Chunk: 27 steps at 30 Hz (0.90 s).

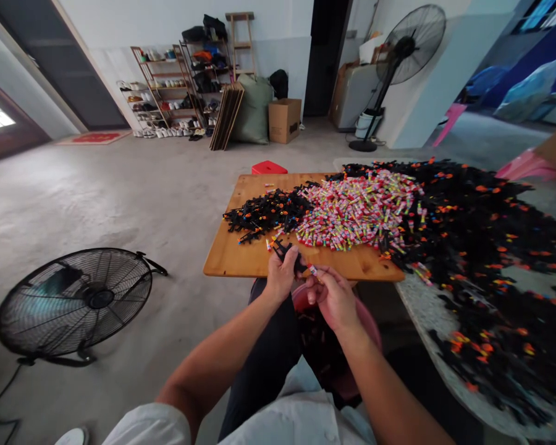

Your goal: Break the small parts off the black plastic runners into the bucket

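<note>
My left hand [282, 272] is closed around a black toy gun [283, 250] just over the front edge of the wooden table [241, 262]. Close beside it, my right hand [336, 296] pinches a small white tube with a red end [313, 270], held at the end of the toy gun. On the table lie a heap of similar pink-and-white tubes [352, 210] and, to its left, a smaller pile of black toy guns [269, 213]. Below my hands stands a pink tub [370, 321] with dark pieces inside.
A large mound of black toy guns with orange tips [486, 222] covers the grey stone slab [426, 315] at the right. A floor fan [97, 300] stands at the left. Behind the table are a red stool [269, 167], a cardboard box [285, 120] and a standing fan [403, 49].
</note>
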Tool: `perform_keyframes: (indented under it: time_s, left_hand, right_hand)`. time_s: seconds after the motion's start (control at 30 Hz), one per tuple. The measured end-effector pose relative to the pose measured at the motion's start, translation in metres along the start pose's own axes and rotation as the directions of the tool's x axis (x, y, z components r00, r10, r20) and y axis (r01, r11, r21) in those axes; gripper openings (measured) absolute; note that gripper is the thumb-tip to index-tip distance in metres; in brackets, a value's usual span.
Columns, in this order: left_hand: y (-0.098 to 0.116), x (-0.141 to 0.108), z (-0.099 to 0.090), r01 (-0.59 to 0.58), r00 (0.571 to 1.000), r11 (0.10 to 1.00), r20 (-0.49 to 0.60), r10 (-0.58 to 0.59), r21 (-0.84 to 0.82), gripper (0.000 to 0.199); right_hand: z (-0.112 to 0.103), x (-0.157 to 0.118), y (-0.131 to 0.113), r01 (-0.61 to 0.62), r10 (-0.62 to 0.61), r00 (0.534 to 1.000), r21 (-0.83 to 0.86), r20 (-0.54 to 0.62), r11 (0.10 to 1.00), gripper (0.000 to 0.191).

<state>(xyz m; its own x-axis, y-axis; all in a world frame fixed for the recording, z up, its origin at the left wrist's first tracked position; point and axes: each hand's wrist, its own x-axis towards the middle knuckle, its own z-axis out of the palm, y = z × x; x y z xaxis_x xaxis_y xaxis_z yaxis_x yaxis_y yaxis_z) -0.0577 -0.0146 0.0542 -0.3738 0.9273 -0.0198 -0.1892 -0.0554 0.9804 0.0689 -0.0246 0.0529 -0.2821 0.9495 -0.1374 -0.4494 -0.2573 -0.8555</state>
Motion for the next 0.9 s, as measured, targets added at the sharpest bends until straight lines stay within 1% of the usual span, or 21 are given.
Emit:
perform_keyframes:
  time_s: [0.1, 0.2, 0.3, 0.37, 0.47, 0.53, 0.6, 0.67, 0.7, 0.77, 0.83, 0.87, 0.9]
  left_hand:
    - [-0.001, 0.001, 0.004, 0.017, 0.999, 1.0, -0.045, -0.018, -0.019, 0.045]
    - [0.0, 0.002, 0.007, 0.025, 0.999, 0.999, -0.039, -0.027, -0.032, 0.044]
    - [0.004, 0.001, 0.009, 0.009, 0.999, 1.0, -0.034, -0.01, -0.028, 0.043]
    - [0.007, 0.0, 0.01, 0.007, 0.998, 0.999, -0.065, -0.01, -0.044, 0.041]
    - [0.006, -0.002, 0.013, 0.008, 0.989, 0.998, -0.149, -0.017, -0.059, 0.039]
    - [0.001, -0.004, 0.016, -0.031, 0.983, 0.999, -0.181, 0.028, -0.011, 0.04]
    - [-0.008, -0.008, 0.019, -0.079, 0.98, 0.995, -0.179, 0.089, 0.063, 0.041]
    - [-0.021, -0.013, 0.02, -0.094, 0.982, 0.986, -0.148, 0.114, 0.135, 0.044]
    - [-0.028, -0.015, 0.019, -0.089, 0.987, 0.981, -0.113, 0.11, 0.174, 0.044]
    - [-0.041, -0.018, 0.011, -0.074, 0.997, 0.95, 0.017, 0.072, 0.304, 0.043]
    - [-0.049, -0.017, -0.007, -0.083, 0.987, 0.87, 0.161, 0.004, 0.486, 0.04]
    - [-0.05, -0.014, -0.02, -0.097, 0.977, 0.821, 0.213, -0.03, 0.562, 0.041]
    - [-0.048, -0.009, -0.035, -0.109, 0.969, 0.771, 0.241, -0.059, 0.628, 0.042]
  right_hand:
    - [0.0, -0.001, 0.003, 0.008, -0.007, 0.999, 0.021, -0.031, 1.0, 0.024]
    - [-0.003, 0.0, 0.005, 0.003, -0.002, 1.0, 0.029, -0.03, 1.0, 0.025]
    - [-0.005, -0.001, 0.006, 0.005, -0.005, 1.0, -0.01, -0.016, 1.0, 0.028]
    - [-0.004, -0.003, 0.005, -0.007, 0.006, 1.0, -0.035, -0.008, 0.999, 0.029]
    - [0.0, -0.007, 0.004, -0.067, 0.067, 0.998, -0.015, 0.02, 0.998, 0.027]
    - [0.0, -0.009, 0.004, -0.128, 0.128, 0.991, 0.012, 0.043, 0.992, 0.026]
    - [-0.006, -0.011, 0.004, -0.205, 0.203, 0.977, 0.015, 0.067, 0.979, 0.026]
    - [-0.019, -0.013, 0.004, -0.266, 0.266, 0.96, -0.017, 0.089, 0.964, 0.027]
    - [-0.03, -0.014, 0.005, -0.283, 0.286, 0.954, -0.047, 0.09, 0.958, 0.029]
    - [-0.057, -0.015, 0.007, -0.283, 0.294, 0.954, -0.146, 0.061, 0.948, 0.035]
    - [-0.092, -0.015, 0.009, -0.272, 0.282, 0.959, -0.293, -0.006, 0.917, 0.041]
    - [-0.11, -0.015, 0.009, -0.27, 0.274, 0.961, -0.376, -0.043, 0.886, 0.042]
    - [-0.128, -0.014, 0.01, -0.282, 0.291, 0.955, -0.463, -0.054, 0.84, 0.043]
